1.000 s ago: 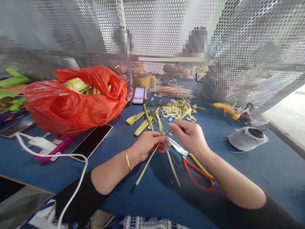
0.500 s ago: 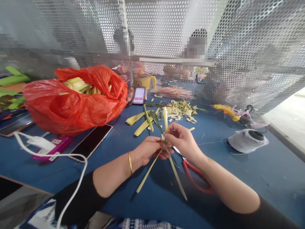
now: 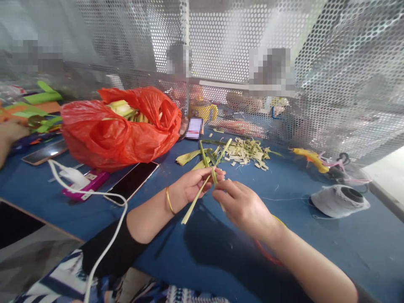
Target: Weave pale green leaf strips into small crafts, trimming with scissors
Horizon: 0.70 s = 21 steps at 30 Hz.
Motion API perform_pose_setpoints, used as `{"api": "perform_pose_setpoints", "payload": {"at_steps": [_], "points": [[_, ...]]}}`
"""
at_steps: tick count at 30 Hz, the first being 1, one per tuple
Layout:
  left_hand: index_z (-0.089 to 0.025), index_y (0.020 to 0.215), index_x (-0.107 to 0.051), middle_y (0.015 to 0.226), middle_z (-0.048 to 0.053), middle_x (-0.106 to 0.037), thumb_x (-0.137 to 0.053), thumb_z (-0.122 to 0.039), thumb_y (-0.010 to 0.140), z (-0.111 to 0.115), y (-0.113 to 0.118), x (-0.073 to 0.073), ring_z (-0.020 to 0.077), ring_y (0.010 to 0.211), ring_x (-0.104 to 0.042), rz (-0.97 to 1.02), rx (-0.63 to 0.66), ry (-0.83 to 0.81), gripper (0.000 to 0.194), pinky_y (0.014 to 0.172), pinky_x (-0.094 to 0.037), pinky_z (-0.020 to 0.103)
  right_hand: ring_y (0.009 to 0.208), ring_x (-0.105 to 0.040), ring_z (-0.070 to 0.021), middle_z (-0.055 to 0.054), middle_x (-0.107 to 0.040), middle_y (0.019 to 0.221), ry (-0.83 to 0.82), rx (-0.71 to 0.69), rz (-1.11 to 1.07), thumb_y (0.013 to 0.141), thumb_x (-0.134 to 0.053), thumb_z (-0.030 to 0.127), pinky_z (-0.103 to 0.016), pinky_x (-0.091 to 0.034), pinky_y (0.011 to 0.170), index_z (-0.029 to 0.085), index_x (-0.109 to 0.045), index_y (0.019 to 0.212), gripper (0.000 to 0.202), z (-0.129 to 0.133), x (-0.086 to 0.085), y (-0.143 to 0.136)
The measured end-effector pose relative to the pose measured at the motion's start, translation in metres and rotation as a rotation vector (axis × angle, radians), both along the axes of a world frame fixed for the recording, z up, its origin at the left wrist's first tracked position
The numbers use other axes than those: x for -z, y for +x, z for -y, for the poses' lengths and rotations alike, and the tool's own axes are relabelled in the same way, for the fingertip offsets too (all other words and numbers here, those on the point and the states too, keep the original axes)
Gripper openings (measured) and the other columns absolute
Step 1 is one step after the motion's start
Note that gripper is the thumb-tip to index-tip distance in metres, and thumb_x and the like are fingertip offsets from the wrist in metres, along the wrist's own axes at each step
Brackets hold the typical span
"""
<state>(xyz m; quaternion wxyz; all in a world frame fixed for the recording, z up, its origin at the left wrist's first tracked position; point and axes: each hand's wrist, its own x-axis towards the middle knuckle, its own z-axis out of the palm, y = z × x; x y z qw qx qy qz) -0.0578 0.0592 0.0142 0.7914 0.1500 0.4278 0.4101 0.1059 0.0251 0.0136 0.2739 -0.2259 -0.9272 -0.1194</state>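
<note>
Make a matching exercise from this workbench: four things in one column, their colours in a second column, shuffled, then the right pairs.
Things:
1. plastic bag
2. bangle on the left wrist
3. spool of thread
4. table top

Colours:
A. white
B. blue
C. red
D. gold

Pairs: 1-C, 2-D, 3-A, 4-B
</note>
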Motion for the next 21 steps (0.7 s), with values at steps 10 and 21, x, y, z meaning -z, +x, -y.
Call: {"api": "perform_pose_setpoints", "payload": {"at_steps": [10, 21], "points": [[-0.01, 0.073, -0.064, 0.07, 0.006, -0.069, -0.05, -0.011, 0.095, 0.004, 0.006, 0.002, 0.008, 0.058, -0.065, 0.029, -0.081, 0.064, 0.026, 0.056, -0.053, 0.015, 0.062, -0.056, -0.0166, -0.006, -0.066, 0.081, 0.114, -0.053, 0.096, 0.099, -0.043, 0.023, -0.032, -0.042, 0.057, 0.011, -0.061, 0.112, 0.025, 0.003, -0.001, -0.002], [-0.01, 0.078, -0.067, 0.066, 0.003, -0.069, -0.059, -0.01, 0.088, 0.016, 0.016, 0.008, 0.0082, 0.055, -0.065, -0.11, 0.02, 0.307, 0.013, 0.055, -0.05, 0.016, 0.073, -0.062, -0.0168, -0.005, -0.07, 0.078, -0.181, 0.172, -0.48, 0.094, -0.052, 0.023, -0.032, -0.046, 0.07, 0.02, -0.068, 0.083, 0.02, -0.005, 0.001, 0.003]]}}
